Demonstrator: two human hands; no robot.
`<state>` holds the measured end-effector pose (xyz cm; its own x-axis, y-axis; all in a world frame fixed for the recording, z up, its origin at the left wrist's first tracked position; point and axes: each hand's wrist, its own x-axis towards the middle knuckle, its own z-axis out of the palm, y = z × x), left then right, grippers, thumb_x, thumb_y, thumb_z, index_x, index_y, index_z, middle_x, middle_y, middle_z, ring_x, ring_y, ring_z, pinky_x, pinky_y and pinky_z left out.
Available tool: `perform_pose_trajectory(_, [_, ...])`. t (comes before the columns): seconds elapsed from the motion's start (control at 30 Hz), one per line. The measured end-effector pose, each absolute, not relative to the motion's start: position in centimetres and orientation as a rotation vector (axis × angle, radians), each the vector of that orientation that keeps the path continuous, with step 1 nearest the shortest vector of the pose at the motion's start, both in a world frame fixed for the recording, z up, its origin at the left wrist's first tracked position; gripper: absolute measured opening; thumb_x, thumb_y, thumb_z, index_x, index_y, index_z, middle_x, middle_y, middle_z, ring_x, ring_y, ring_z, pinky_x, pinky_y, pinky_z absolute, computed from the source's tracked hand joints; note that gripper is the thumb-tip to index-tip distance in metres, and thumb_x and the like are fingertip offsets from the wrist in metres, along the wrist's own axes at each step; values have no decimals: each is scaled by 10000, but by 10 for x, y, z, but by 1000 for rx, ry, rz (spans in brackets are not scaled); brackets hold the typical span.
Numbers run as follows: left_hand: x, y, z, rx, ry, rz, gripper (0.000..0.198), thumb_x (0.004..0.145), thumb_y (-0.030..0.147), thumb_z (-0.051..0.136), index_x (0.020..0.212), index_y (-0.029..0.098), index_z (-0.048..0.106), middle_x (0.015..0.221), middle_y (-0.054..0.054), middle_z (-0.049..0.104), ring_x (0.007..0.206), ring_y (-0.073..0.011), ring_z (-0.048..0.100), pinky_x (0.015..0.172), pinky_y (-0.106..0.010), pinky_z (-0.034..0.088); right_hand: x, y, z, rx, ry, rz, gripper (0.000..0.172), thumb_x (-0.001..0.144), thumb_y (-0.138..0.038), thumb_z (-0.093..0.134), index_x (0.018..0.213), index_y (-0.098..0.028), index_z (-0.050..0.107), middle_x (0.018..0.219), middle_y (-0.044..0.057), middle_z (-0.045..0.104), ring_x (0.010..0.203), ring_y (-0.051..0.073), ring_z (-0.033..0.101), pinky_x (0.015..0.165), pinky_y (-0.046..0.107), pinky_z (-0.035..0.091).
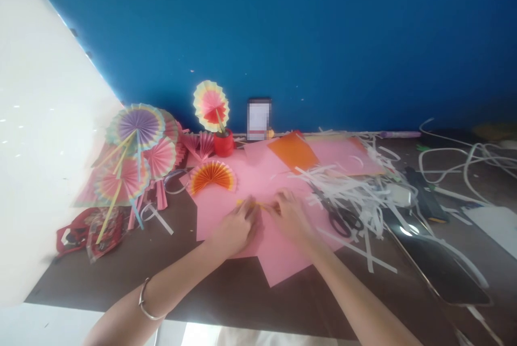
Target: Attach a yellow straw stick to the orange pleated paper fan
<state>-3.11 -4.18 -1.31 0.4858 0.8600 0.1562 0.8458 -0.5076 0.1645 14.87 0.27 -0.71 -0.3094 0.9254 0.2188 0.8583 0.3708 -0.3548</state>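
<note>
Over pink paper sheets (226,219), my left hand (242,222) is closed on the left part of a thin yellow paper strip (258,205). My right hand (288,211) pinches the same strip at its right end. Most of the strip is hidden by my fingers. Just beyond my left hand lies a half-round orange pleated paper fan (212,176). Behind it, a round yellow and pink paper fan (211,103) stands in a small red pot (223,144). An orange paper sheet (293,152) rests on the pink ones beyond my right hand.
Several finished paper fans (137,125) are heaped at the left, near a red packet (105,230). To the right are white paper strips (343,189), black-handled scissors (343,222), a dark cutter (426,195), a phone (444,265) and white cables (468,163). A blue wall (302,39) bounds the back.
</note>
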Motion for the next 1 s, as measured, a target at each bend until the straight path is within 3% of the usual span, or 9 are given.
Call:
perform_pose_trajectory(0.13, [-30, -42, -11, 2628, 1532, 336, 405, 900, 242, 380, 1277, 104, 429, 1388, -196, 379, 1164, -278, 505, 855, -357, 487, 161, 6, -17, -1439, -2191, 273, 176, 865, -286, 423, 863, -176, 560, 970, 100, 555, 951, 242, 526, 845, 411, 421])
perform_pose_trajectory(0.37, [-24, -45, -17, 2575, 1585, 514, 472, 875, 464, 407, 1286, 232, 435, 1403, -153, 349, 1146, -286, 509, 843, -395, 502, 162, 6, -28, -1475, -2175, 253, 162, 835, -294, 488, 933, -192, 568, 1005, 122, 561, 1011, 288, 512, 897, 474, 403])
perform_pose_trajectory(0.57, [-24, -45, -18, 2592, 1593, 503, 425, 881, 422, 409, 1246, 216, 481, 1386, -169, 359, 1086, -284, 544, 822, -396, 509, 170, 9, -28, -1505, -2101, 273, 264, 855, -337, 436, 1007, -150, 543, 1038, 141, 567, 1040, 278, 511, 908, 457, 415])
perform_pose_trajectory(0.77, [-24, -45, -19, 2641, 1631, 454, 419, 889, 408, 386, 1259, 228, 468, 1383, -159, 360, 1065, -275, 555, 785, -372, 526, 172, 4, -29, -1502, -2169, 224, 219, 856, -318, 444, 986, -184, 559, 1072, 144, 555, 1116, 301, 470, 942, 485, 371])
perform_pose_trajectory(1.0, [-24, -45, -21, 2657, 1656, 450, 420, 878, 416, 409, 1255, 242, 467, 1379, -141, 373, 1043, -265, 569, 769, -357, 534, 181, 12, -23, -1516, -2179, 296, 305, 861, -340, 434, 1081, -150, 526, 1100, 136, 554, 1077, 262, 508, 920, 430, 410])
